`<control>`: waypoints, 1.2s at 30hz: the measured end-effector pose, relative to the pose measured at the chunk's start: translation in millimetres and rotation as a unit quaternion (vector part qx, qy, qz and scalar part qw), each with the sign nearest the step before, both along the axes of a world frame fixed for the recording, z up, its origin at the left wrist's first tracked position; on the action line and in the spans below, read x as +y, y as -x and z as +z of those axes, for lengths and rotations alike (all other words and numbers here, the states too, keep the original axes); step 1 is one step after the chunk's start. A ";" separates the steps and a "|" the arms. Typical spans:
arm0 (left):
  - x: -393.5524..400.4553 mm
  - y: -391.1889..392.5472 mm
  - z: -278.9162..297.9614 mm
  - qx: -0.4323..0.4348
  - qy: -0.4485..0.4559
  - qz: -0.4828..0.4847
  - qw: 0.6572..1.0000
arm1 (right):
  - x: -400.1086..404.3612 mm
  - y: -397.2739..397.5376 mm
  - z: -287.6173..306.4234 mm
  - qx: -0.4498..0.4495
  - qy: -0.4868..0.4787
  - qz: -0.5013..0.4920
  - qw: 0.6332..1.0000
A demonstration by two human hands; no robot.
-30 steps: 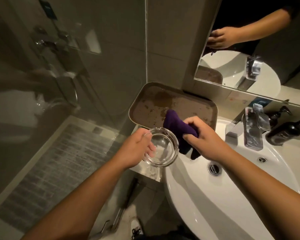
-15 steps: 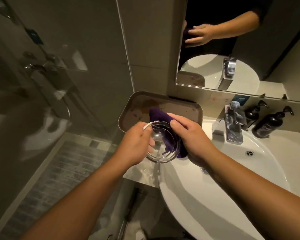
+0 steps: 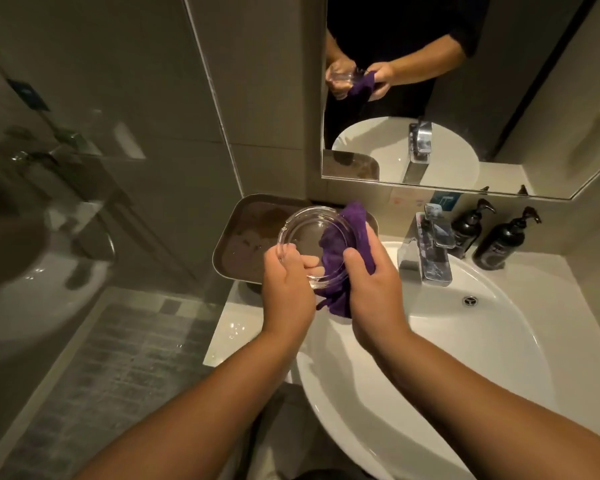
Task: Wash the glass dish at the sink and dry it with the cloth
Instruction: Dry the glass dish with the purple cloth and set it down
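Observation:
A round clear glass dish (image 3: 305, 233) is held tilted above the left rim of the white sink (image 3: 499, 341). My left hand (image 3: 286, 282) grips its near-left edge, with fingers showing through the glass. My right hand (image 3: 371, 285) is closed on a purple cloth (image 3: 347, 237). The cloth is pressed into the right side of the dish and wraps over its rim. A corner of the cloth hangs below the dish.
A brown metal tray (image 3: 243, 237) lies on the counter behind the dish. A chrome tap (image 3: 430, 247) stands at the back of the sink, with two dark pump bottles (image 3: 499, 240) to its right. A mirror (image 3: 465, 98) hangs above, and a glass shower panel (image 3: 66, 168) stands left.
The cloth has gone from beside the dish to inside it and over its rim. The dish has tilted up toward me, and my head has turned right.

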State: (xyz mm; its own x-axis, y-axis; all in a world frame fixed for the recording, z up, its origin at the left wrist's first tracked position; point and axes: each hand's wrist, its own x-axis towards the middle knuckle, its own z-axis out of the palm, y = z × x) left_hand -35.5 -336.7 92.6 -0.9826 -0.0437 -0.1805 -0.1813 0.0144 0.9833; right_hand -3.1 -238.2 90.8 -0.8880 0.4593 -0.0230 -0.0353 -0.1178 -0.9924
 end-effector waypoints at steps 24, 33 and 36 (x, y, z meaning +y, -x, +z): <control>-3.8 17.1 12.7 0.002 0.154 -0.156 0.976 | 37.8 -7.6 21.0 -0.028 -0.045 0.039 0.998; -6.0 26.6 44.0 0.015 0.205 -0.324 0.924 | 73.3 -1.8 39.6 -0.038 -0.041 0.242 0.969; -7.3 31.2 52.2 0.057 0.264 -0.344 0.899 | 71.0 -0.2 40.6 -0.019 -0.096 0.271 0.958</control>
